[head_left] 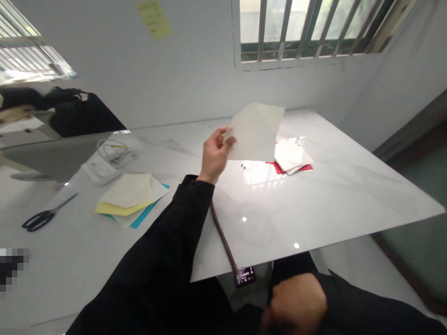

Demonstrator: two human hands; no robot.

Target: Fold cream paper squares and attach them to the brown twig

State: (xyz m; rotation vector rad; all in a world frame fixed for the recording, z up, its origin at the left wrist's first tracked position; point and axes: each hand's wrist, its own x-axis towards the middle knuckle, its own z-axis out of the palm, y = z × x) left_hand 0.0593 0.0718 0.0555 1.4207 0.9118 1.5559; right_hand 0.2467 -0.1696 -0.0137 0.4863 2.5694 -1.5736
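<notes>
My left hand [215,156] is raised over the white marbled table [335,200], its thumb and fingers pinching the left edge of a cream sheet of paper [258,132]. The sheet is held up at a tilt, off the tabletop. Two tiny dark bits [243,166] lie on the table just below it. To the right of the sheet is a small pile of white and red papers [293,157]. My right hand [298,302] is low in front of me, below the table edge, by my dark-clothed leg. It is blurred and its fingers are mostly hidden.
On the left lie a stack of cream, yellow and blue papers [129,195], black-handled scissors [45,218] and a white box with a coiled cable [104,163]. A brown strap [221,232] runs to the front edge, near a lit phone screen [246,275]. A barred window [296,30] is behind.
</notes>
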